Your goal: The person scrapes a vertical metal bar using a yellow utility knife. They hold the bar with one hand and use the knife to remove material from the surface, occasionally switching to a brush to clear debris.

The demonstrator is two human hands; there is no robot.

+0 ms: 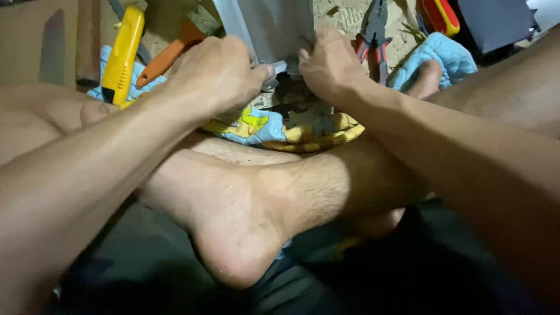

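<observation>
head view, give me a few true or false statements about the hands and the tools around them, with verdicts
1. Both hands, left hand and right hand, are on the grey metal piece. True.
2. The yellow utility knife is in the right hand. False: it lies loose to the left, on a blue cloth.
3. The red-handled pliers lie right of the right hand. True.
4. The orange-handled tool is gripped by the left hand's fingers. False: it lies untouched beside that hand.
</observation>
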